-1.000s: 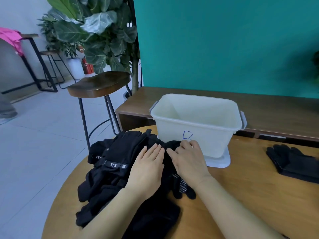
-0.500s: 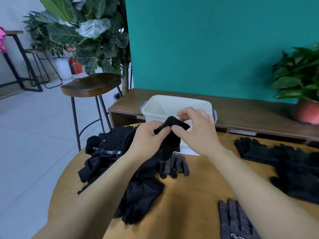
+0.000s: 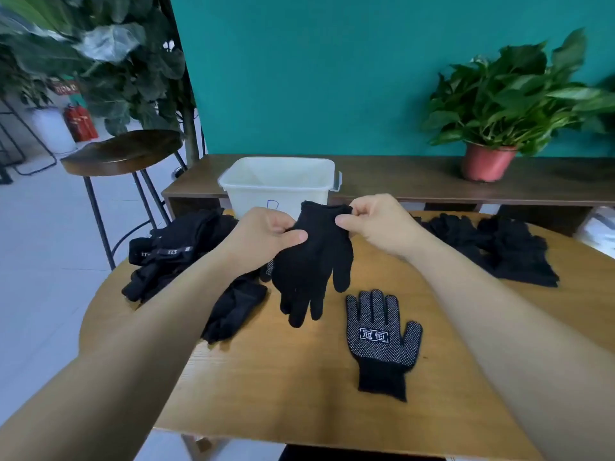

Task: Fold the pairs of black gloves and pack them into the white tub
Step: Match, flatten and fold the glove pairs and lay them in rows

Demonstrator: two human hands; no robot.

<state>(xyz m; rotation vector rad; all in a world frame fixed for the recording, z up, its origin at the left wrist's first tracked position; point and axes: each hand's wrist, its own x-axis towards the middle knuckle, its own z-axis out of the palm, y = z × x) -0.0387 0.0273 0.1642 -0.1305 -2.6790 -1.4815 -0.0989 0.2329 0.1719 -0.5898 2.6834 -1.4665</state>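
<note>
In front of the white tub point(image 3: 259, 194), the left hand point(image 3: 263, 234) and right hand point(image 3: 376, 224) pinch a black glove point(image 3: 312, 261) by its cuff, hanging free. A slack pinch could drop it crooked beside the dotted glove point(image 3: 382, 337) on the tabletop point(image 3: 283, 377), short of the tub.

Potted plant point(image 3: 509, 94) on bench point(image 3: 399, 181) (stool point(image 3: 123, 151) at L).

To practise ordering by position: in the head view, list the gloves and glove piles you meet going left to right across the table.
left pile of black gloves → held glove → dotted glove lying flat → right pile of black gloves
</note>
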